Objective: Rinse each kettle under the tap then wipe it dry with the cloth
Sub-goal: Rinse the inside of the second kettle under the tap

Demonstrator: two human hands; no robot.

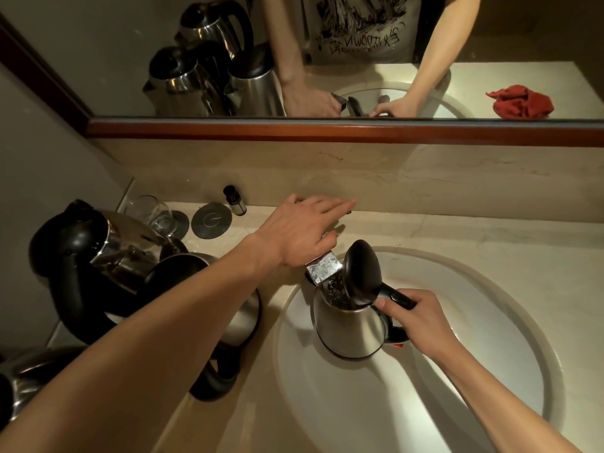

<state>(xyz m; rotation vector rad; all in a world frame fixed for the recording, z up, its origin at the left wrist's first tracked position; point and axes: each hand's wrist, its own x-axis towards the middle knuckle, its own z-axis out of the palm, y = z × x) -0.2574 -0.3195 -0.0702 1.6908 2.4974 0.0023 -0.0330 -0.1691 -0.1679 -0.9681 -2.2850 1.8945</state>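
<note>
The right hand is gripping the black handle of the kettle, fingers curled round it, and is holding the kettle inside the sink with its lid flipped up, so the mouth is sitting right under the tap spout to catch water. The left hand is reaching over the tap toward the back wall, fingers straight and spread, gripping nothing visible (probably working the tap lever, which is hidden beneath the palm). Water is looking present in the kettle, dark and glittery at the mouth; how full it is cannot be told. Judging by this, the rinse step is underway on this kettle, the wipe not yet.

Left of the sink, on the surface, other kettles are crowding together, lids shut, contents unseen. Beyond them, a drinking glass is looking empty, with a small dark bottle near it. The red cloth is showing only in the mirror, lying on the surface to the sink's right side.
</note>
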